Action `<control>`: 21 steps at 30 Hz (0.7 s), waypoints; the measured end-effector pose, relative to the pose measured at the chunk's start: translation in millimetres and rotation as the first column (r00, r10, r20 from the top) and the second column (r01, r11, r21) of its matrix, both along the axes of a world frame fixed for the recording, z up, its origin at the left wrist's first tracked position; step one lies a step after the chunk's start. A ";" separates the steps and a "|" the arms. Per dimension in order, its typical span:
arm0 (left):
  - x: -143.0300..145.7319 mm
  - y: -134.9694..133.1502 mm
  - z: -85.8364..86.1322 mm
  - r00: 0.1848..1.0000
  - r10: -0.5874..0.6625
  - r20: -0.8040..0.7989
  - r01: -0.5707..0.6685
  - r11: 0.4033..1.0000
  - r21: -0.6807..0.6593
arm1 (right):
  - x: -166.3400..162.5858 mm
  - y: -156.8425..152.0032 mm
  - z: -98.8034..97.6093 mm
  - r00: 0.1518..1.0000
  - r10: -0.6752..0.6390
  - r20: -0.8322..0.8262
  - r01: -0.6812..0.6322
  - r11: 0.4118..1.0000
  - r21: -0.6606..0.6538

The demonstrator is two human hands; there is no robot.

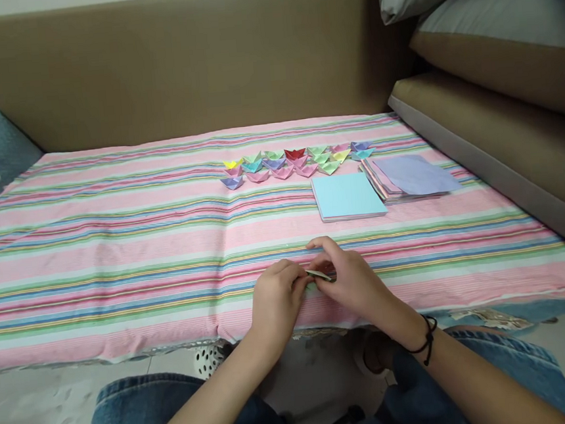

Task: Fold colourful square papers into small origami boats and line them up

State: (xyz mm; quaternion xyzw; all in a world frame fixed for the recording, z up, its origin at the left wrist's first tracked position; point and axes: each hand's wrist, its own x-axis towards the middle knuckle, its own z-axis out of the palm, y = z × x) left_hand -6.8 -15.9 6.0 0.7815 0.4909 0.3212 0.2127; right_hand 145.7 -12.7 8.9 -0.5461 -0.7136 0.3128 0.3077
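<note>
Between my two hands is a small piece of folded paper [319, 275], pale green where it shows. My left hand [277, 297] pinches its left end, fingers closed. With thumb and fingers my right hand [346, 277] grips the right side, its index finger raised and bent above the paper. Much of the paper is hidden by my fingers, so its full shape does not show. Both hands are just above the striped cloth, near its front edge. Beyond them lies a stack of square light-blue-topped paper [349, 195].
Several small folded paper boats [281, 162] stand in rows farther back. Right of the blue stack is a looser pile of paper with a purple sheet [420, 173] on top. A brown backrest [175, 63] closes off the rear; cushions [500, 41] are piled at right.
</note>
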 end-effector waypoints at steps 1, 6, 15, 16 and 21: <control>-0.2 0.2 -0.1 1.000 -0.010 -0.015 0.010 1.000 -0.014 | 0.9 -0.3 0.8 0.998 0.018 0.057 -0.019 1.000 0.009; -0.5 0.4 1.6 0.996 -0.068 -0.062 0.062 0.993 -0.096 | 2.9 -1.6 3.8 0.979 0.059 0.196 -0.068 0.997 0.038; -0.3 2.0 3.4 0.992 0.037 0.124 -0.005 0.968 -0.250 | 5.2 1.6 8.3 0.996 0.050 0.072 -0.047 0.998 -0.044; 0.0 2.5 2.8 0.985 0.040 0.167 0.008 0.961 -0.277 | 5.4 1.8 8.2 0.997 0.054 0.058 -0.051 0.997 -0.053; 1.0 3.6 4.4 0.963 0.080 0.259 0.020 0.931 -0.363 | 5.0 2.4 6.5 0.997 0.078 0.021 -0.077 0.995 -0.067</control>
